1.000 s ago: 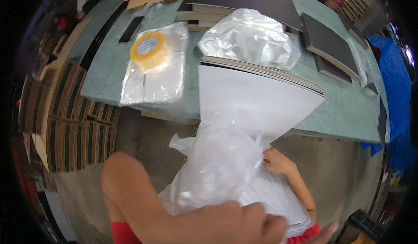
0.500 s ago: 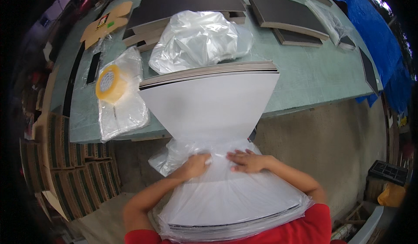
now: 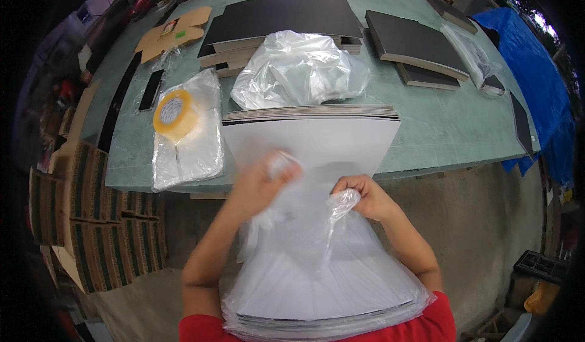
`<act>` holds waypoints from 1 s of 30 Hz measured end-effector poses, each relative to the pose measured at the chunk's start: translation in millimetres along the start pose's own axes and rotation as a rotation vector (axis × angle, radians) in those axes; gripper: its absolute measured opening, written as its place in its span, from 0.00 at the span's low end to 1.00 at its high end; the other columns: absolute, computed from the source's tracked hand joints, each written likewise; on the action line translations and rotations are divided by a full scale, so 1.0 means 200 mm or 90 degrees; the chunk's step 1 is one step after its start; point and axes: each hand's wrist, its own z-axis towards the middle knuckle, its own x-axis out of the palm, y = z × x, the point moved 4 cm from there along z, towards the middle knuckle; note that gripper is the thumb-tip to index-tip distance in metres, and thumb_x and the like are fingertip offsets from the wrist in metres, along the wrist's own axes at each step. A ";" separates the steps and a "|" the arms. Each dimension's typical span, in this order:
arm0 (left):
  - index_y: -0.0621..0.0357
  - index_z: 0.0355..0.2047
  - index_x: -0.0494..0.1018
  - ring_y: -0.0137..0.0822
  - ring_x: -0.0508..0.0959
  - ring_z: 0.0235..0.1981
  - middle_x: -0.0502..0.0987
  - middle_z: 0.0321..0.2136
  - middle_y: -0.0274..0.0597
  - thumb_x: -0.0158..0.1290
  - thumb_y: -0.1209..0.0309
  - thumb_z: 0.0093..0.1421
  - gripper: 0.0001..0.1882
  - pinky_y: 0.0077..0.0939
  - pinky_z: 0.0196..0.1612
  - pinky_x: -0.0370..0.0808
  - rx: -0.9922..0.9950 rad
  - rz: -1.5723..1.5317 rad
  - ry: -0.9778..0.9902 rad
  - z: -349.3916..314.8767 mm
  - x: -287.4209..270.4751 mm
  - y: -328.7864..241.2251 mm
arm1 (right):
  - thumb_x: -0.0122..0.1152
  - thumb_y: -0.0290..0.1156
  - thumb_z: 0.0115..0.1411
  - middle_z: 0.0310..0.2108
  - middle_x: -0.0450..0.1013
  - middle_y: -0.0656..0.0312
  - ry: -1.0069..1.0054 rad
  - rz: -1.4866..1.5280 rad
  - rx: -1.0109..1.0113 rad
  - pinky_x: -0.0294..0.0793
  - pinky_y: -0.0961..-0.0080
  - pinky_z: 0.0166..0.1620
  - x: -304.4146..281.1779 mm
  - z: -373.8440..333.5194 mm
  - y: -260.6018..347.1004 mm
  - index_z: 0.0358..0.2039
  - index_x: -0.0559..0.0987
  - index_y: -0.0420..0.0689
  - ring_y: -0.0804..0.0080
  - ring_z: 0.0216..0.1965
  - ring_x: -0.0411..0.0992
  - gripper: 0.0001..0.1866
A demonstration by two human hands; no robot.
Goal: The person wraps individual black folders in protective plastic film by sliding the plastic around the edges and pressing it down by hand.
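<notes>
In front of me a stack of large flat boards (image 3: 359,136), its top face white, leans from the table edge down to my body. A clear plastic bag (image 3: 304,281) covers the stack's near part, leaving the far part bare. My right hand (image 3: 372,200) is closed on a gathered fold of the bag, pulled up above the stack. My left hand (image 3: 259,183), smeared by motion, is over the white face with its fingers curled round a small white wad (image 3: 281,164); what the wad is made of cannot be made out.
On the green table (image 3: 426,128) lie a crumpled plastic bundle (image 3: 298,71), yellow tape roll (image 3: 177,115) on flat plastic bags (image 3: 189,156), black boards (image 3: 280,16), more black boards (image 3: 417,40) and a cardboard piece (image 3: 173,34). Stacked cartons (image 3: 116,244) stand left; a blue tarp (image 3: 527,80) hangs right.
Both hands have lifted off the bag's surface. My left hand has moved up and forward with the white wad; my right hand has taken hold of a bag fold and raised it. The view has shifted.
</notes>
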 end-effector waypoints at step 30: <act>0.62 0.23 0.70 0.24 0.66 0.21 0.69 0.18 0.35 0.57 0.70 0.46 0.09 0.17 0.26 0.64 0.144 -0.005 0.131 -0.10 0.16 -0.22 | 0.59 0.38 0.49 0.19 0.68 0.68 -0.230 0.150 -0.049 0.62 0.85 0.25 0.04 -0.07 0.05 0.18 0.72 0.41 0.84 0.22 0.63 0.14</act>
